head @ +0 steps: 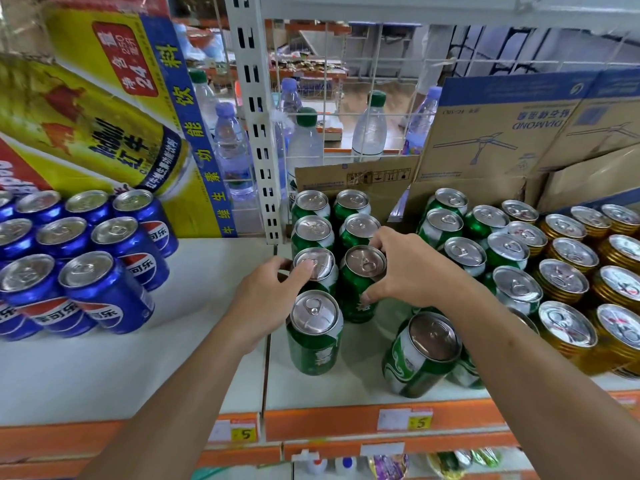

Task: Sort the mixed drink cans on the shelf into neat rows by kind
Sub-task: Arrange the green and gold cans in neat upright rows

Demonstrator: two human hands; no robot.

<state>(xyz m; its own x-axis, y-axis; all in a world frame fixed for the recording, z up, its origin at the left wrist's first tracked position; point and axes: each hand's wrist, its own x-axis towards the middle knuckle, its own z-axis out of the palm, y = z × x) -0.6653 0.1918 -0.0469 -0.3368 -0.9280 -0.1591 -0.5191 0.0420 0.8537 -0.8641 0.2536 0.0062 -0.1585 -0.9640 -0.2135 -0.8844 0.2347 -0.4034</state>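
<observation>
Both hands are on the double row of green cans running away from the person on the shelf. The left hand wraps the left-row can, thumb across the lid rim and fingers curled round its far-left side. The right hand holds the right-row can, thumb on the body and fingers hooked over the far rim. Both cans stand upright, long axis vertical, side by side and about touching. The front can stands just below the left hand, toward the person, and closes the left row. The right row has no can there, so an open slot sits directly under the right hand's thumb. Key relation: the loose can stands alone right of and nearer the person than the right hand, apart from the rows. It is much nearer the right hand than the left, so that hand likely fetches it and moves it left into the slot. More green cans cluster beyond the right wrist, unsorted-looking, with gold cans further right and touching them. Blue cans sit well left of the left hand, already grouped. The risk is knocking the front can while squaring the pair.
</observation>
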